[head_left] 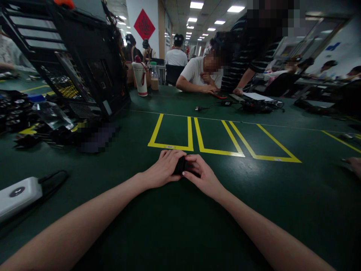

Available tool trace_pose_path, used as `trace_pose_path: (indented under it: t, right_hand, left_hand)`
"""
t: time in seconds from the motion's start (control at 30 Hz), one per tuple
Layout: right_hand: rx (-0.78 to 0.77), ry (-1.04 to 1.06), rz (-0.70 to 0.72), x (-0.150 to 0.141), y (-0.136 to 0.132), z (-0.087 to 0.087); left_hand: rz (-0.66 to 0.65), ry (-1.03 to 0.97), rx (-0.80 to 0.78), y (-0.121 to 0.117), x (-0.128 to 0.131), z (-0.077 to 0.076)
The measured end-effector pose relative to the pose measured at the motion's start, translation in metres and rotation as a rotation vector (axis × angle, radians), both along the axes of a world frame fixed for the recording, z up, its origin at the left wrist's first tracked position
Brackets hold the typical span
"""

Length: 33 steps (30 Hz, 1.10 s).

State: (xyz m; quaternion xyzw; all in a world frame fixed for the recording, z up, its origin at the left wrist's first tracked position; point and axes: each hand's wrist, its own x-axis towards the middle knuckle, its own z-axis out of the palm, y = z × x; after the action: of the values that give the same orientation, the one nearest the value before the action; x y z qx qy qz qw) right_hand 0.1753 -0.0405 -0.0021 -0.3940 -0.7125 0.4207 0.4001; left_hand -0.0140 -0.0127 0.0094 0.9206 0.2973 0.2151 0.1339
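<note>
Both of my hands meet on the green table just in front of the yellow tape outlines. Between them is a small black block-like object (179, 165), mostly covered by fingers, so its kind does not show. My left hand (166, 168) wraps over its left side, fingers on top and thumb below. From the right, my right hand (203, 176) pinches it with thumb and fingertips. The object sits low, at or close to the tabletop; whether it touches the surface is hard to see.
Yellow tape (170, 146) marks several bays ahead. At left stand a black computer case (84, 64), a plastic bottle (52, 113), dark parts and a white power bank-like box (19, 197). A paper cup (139, 79), cables (258, 106) and two people are across the table; another hand (355, 165) is far right.
</note>
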Motion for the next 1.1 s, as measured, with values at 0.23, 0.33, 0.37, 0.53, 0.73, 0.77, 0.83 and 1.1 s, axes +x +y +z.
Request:
trace_pose_path:
  t: [0.23,0.33,0.37,0.53,0.73,0.77,0.83,1.1]
  right_hand:
    - [0.006,0.017,-0.043,-0.002,-0.0005,-0.002]
    - [-0.012,-0.009,-0.049,-0.0019,-0.0008,0.0002]
    - [-0.009,-0.022,-0.05,-0.0018,-0.0009,0.0009]
    - [0.013,-0.005,-0.019,-0.0013,-0.0011,0.0005]
    - [0.015,0.012,-0.035,-0.0022,-0.0007,-0.0029]
    - [0.014,0.011,-0.036,-0.0023,-0.0008,-0.0028]
    - [0.009,0.005,-0.03,-0.0026,-0.0013,-0.002]
    - [0.053,-0.017,-0.035,-0.0018,-0.0023,-0.0022]
  left_hand:
    - [0.021,-0.015,0.016,0.0018,0.0019,-0.0047]
    - [0.021,-0.015,0.002,0.0019,0.0024,-0.0051]
    - [0.019,-0.016,-0.001,0.0017,0.0023,-0.0046]
    - [0.011,-0.008,0.002,0.0013,0.0013,-0.0027]
    - [0.019,-0.009,0.003,0.0021,0.0023,-0.0042]
    - [0.021,-0.008,0.005,0.0022,0.0026,-0.0044]
    - [0.019,-0.007,0.01,0.0022,0.0028,-0.0045]
    - [0.012,-0.005,0.009,0.0018,0.0022,-0.0039]
